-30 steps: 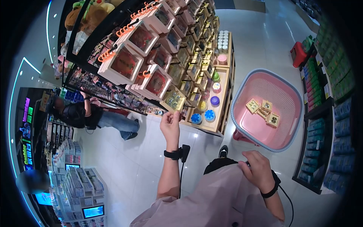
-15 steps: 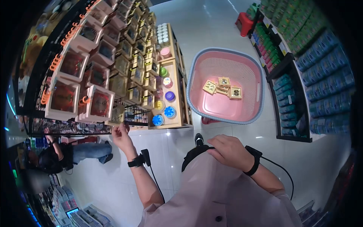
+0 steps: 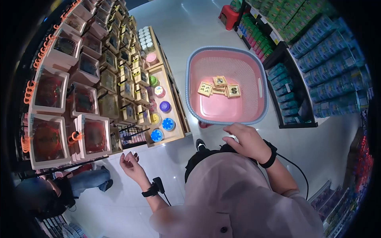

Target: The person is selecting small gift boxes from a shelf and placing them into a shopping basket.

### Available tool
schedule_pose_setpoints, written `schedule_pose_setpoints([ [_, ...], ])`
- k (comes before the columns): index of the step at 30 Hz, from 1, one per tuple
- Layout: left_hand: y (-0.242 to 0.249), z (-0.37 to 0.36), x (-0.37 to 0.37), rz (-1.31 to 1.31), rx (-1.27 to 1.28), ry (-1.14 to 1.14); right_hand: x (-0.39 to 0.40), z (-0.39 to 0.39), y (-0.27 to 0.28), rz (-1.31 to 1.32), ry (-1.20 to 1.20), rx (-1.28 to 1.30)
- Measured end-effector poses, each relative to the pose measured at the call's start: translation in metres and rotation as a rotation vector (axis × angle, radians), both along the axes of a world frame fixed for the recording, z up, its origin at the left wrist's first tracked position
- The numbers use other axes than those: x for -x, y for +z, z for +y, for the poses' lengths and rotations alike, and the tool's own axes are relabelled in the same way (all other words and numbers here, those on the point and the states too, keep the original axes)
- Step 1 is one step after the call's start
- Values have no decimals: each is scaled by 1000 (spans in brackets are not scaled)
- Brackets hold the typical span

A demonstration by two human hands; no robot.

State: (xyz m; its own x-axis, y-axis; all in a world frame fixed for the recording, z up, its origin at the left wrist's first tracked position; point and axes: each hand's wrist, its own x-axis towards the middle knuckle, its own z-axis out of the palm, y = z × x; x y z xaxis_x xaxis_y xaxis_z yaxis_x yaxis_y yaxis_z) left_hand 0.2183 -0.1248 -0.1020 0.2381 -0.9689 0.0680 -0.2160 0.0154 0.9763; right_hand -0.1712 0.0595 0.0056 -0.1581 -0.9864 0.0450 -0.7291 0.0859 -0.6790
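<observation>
My left hand [image 3: 133, 168] is in the air just below the display rack, fingers loosely curled and apart, with nothing seen in it. Nearest to it are a white-framed box [image 3: 95, 135] with a red picture and a smaller wooden framed box [image 3: 116, 141], both hanging on the rack. My right hand [image 3: 251, 146] is held in front of my shirt, thumb and fingers apart and nothing in it. Beyond it stands a pink laundry basket [image 3: 260, 113] with a blue-grey rim. Inside lie several small wooden framed boxes [image 3: 233, 91], some overlapping.
A wooden tray [image 3: 174, 129] with colourful round-lidded jars [image 3: 168, 124] runs below the rack. Shelves on the right hold blue bottles [image 3: 323, 63] and green packs. A red stool [image 3: 229, 16] stands at the back. Another person in jeans [image 3: 89, 182] is at lower left.
My left hand has drawn down and away from the rack, its fingers loosening. The view has shifted, so rack and basket appear further left. My right thumb and fingers have spread slightly.
</observation>
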Motion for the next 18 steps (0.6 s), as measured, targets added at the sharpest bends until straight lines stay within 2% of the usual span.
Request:
schedule_pose_setpoints([
  [9, 48, -20, 28, -187, 245, 77, -5, -30, -1, -14, -93, -6],
  [12, 62, -30, 43, -162, 302, 81, -6, -31, -4, -44, -93, -34],
  [18, 64, -35, 52, -17, 240, 46, 9, -25, -12, -51, -100, -15],
])
